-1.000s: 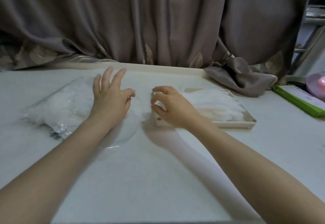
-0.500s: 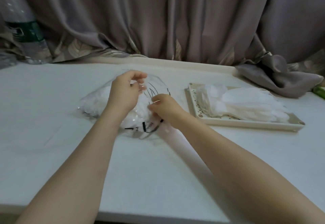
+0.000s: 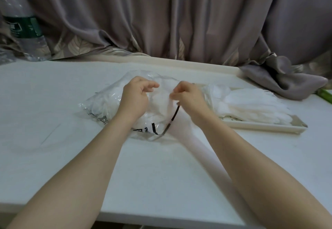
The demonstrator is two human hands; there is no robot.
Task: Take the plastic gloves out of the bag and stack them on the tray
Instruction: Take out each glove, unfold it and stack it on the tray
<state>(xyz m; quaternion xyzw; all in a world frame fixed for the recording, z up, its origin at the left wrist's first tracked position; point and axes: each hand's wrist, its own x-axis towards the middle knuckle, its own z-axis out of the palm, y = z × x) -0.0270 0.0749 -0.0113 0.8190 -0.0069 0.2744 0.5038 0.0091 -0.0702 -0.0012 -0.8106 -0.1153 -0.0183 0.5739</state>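
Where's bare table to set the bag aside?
Free: the wide patch left of the bag, toward the bottle, and the near strip of table between the forearms. Crowded: the right, where the tray holds stacked gloves close beside the right hand.

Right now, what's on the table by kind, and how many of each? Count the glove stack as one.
Clear bag of gloves: 1
Tray: 1
Stack of plastic gloves on the tray: 1
Water bottle: 1
Green object at the right edge, mostly cut off: 1
Total: 5
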